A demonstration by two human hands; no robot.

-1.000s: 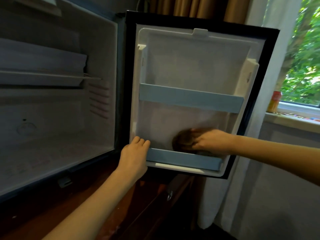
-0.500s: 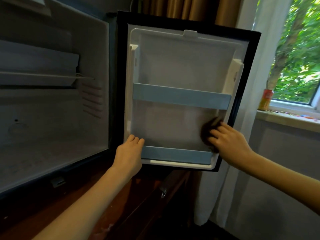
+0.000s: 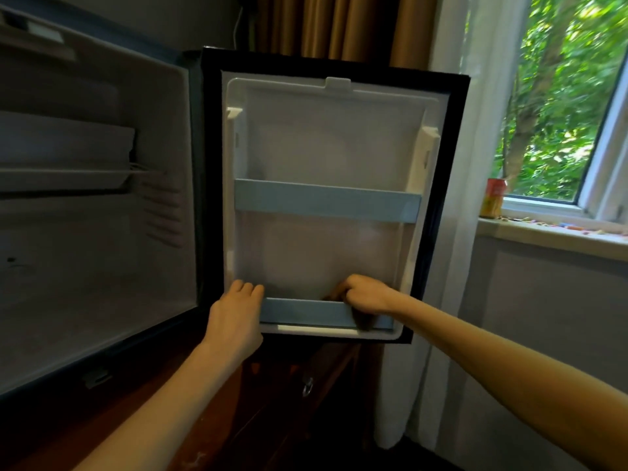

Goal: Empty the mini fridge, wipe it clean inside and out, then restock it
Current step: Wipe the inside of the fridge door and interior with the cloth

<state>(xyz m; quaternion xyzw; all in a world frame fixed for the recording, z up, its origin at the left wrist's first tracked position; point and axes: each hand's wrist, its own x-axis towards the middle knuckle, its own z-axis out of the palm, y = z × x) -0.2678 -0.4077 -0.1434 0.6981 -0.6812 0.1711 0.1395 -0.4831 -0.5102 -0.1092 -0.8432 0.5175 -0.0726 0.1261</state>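
The mini fridge (image 3: 102,232) stands open and bare inside, with one white shelf high on the left. Its door (image 3: 323,147) is swung wide and shows a white liner with two pale blue rails. My left hand (image 3: 238,311) grips the door's lower left corner, fingers hooked over the edge. My right hand (image 3: 367,294) holds a dark brown cloth (image 3: 362,319) against the lower rail (image 3: 299,312), at its right end. Part of the cloth hangs over the rail's front; the rest is hidden under my fingers.
A dark wooden cabinet (image 3: 299,396) with a metal pull sits below the fridge. White sheer curtain (image 3: 452,232) hangs right of the door. A red and yellow can (image 3: 492,198) stands on the windowsill (image 3: 550,232), with small bits scattered along it.
My right hand with the cloth went from the lower panel's middle to its right edge, then down onto the bottom rail. My left hand kept its grip on the door corner.
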